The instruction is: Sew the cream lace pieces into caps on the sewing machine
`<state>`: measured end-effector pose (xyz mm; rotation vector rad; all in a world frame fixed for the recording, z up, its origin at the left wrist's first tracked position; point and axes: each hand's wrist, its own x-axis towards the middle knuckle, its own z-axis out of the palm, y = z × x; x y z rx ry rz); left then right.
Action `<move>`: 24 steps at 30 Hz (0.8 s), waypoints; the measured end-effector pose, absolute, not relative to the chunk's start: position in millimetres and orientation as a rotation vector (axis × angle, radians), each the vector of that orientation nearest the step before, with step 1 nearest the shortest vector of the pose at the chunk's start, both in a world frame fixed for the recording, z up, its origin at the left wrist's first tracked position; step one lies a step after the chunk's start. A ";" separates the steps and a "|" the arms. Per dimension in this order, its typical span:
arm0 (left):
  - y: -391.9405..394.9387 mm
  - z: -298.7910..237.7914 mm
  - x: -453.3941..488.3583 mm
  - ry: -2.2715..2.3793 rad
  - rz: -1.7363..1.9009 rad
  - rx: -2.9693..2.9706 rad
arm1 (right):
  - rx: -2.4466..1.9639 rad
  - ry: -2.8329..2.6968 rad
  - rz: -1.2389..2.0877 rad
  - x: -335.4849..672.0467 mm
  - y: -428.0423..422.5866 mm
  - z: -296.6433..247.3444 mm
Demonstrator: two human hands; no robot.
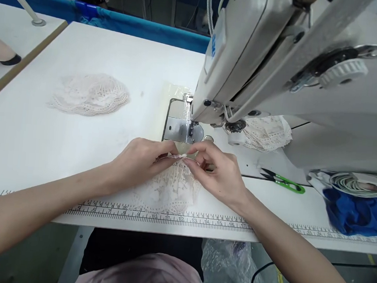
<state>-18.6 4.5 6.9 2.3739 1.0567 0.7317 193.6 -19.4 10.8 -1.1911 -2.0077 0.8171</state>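
A piece of white lace fabric (171,190) hangs from both my hands and spreads over the table's front edge, partly covering the printed ruler. My left hand (147,157) pinches its upper edge between thumb and fingers. On the other side, my right hand (217,170) grips the same edge, thumb below and forefinger above. The fingertips of both hands are close together, just in front of the sewing machine's needle plate (176,129). Above that plate sits the presser foot (192,128), apart from the lace.
The sewing machine (242,53) looms over the right side. A lace pile (92,93) lies at left, and more lace (266,133) behind the needle area. Green thread snips (284,182), a coiled pale strip (363,184) and blue cloth (358,213) lie at right. The ruler (273,228) follows the front edge.
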 end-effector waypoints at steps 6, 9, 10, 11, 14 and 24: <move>4.4 6.0 -18.0 1.034 0.771 2.393 | -1.195 -1.978 0.780 192.2 -20.5 10.8; 4.0 5.7 -17.9 1.017 0.785 2.402 | -1.151 -2.001 0.761 192.0 -20.3 11.0; 3.9 5.8 -17.8 1.010 0.791 2.406 | -1.139 -2.010 0.753 192.0 -20.2 11.0; 3.8 6.0 -17.8 1.005 0.796 2.413 | -1.134 -2.018 0.745 192.1 -20.1 10.9; 3.6 6.8 -17.7 1.009 0.806 2.441 | -1.153 -2.017 0.721 192.9 -19.7 10.3; 2.9 7.3 -17.4 1.024 0.791 2.459 | -1.132 -2.019 0.673 193.2 -18.7 10.0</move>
